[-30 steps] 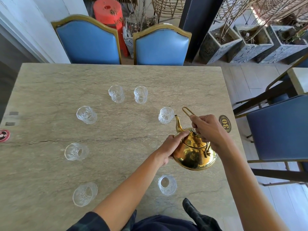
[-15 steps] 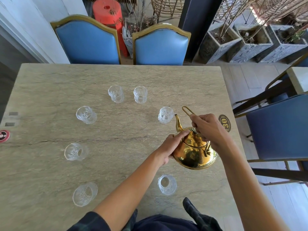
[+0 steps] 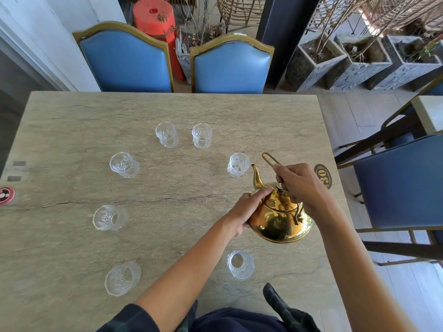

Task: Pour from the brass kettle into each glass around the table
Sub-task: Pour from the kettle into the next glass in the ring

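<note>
The right hand (image 3: 302, 185) has its grip clenched round the wire handle (image 3: 271, 159) of the brass kettle (image 3: 280, 218), carrying it just above the worktop (image 3: 72, 130). The left hand (image 3: 247, 212) lies against the kettle's shoulder, its straight fingertips (image 3: 265, 190) pressing near the lid, steadying rather than grasping.

The kettle hangs at about 3 o'clock on the ring of glasses, spout (image 3: 256, 177) pointing to 11 o'clock. The spout tip sits just beside the rim of the nearest glass (image 3: 238, 164), not clearly over its mouth.

Six more glasses stand round the ring: 12 o'clock (image 3: 202, 138), 11 o'clock (image 3: 167, 134), 10 o'clock (image 3: 124, 164), 8 o'clock (image 3: 109, 217), 7 o'clock (image 3: 122, 279) and 5 o'clock (image 3: 240, 264). Whether any holds liquid I cannot tell.

The risks, as I judge them: tipping before the spout clears the rim would spill onto the worktop; the spout could knock the light glass over; a loose lid could slip if the left fingers lift.
</note>
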`<state>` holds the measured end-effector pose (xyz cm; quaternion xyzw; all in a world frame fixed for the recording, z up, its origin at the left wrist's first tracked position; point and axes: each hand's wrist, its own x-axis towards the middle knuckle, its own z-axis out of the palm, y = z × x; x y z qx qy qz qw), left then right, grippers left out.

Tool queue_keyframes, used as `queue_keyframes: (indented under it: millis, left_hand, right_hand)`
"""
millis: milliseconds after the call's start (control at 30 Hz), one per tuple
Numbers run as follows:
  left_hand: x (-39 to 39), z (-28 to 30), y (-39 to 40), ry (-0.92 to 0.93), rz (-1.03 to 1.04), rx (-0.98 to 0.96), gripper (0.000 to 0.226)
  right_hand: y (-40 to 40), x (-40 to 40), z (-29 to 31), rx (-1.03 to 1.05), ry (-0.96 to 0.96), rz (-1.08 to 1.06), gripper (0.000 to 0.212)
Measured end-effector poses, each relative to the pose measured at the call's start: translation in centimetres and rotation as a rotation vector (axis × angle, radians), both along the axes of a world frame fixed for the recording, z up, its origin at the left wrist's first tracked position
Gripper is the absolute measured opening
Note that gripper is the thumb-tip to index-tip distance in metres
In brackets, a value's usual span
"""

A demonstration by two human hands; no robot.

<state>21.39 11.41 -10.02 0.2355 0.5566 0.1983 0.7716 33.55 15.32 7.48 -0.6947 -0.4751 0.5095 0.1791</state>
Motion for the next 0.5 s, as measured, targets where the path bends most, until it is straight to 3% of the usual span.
queue_keyframes:
  millis: [67, 200, 300, 500]
  left_hand:
    - [0.02, -0.09, -0.02, 0.001, 0.004, -0.003, 0.072]
    - [0.06, -0.46, 0.05, 0.008, 0.028, -0.005, 0.11]
    - [0.02, -0.57, 0.14, 0.003, 0.033, -0.007, 0.114]
    - [-0.16, -0.12, 0.15, 0.009, 0.021, 0.012, 0.098]
  right_hand:
    - [-0.01, 0.02, -0.04, -0.001, 0.0, 0.001, 0.037]
    - [-0.04, 0.06, -0.13, 0.006, -0.011, 0.021, 0.038]
    - [0.02, 0.03, -0.14, 0.001, -0.002, 0.018, 0.037]
    - [0.16, -0.05, -0.2, 0.006, -0.013, 0.029, 0.04]
